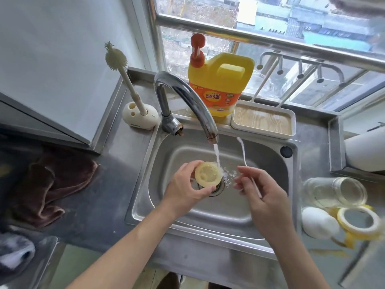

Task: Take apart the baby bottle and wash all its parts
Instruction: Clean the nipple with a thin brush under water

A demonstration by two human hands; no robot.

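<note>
Left hand [185, 184] at centre frame, and it has the pale yellow silicone nipple [207, 174] gripped by the rim, thumb below and fingers curled over the top, hollow underside facing the camera. The nipple sits right beside the water stream [217, 157], and spray is breaking just to its right. Across to the right hand [266, 197], which pinches a thin white cleaning wand [242, 151] between thumb and fingertips; the wand angles up and away toward the spout, its far tip clear of the water. Both hands hover over the drain [216, 189] in the steel sink [270, 163]. Above them the curved chrome faucet [187, 94] is running.

Out to the lower right, on the counter, the rest of the bottle waits: the clear glass bottle body [335, 192] on its side, the yellow collar ring [358, 223] just below it, and a white cap [318, 223] touching the ring's left edge.

Behind the faucet stands a yellow dish soap jug [220, 80] with an orange pump, a shallow white tray [263, 119] beside it. Upper left, a bottle brush [116, 57] leans in its cream holder [139, 118]. A brown cloth [56, 184] lies crumpled at the left.
</note>
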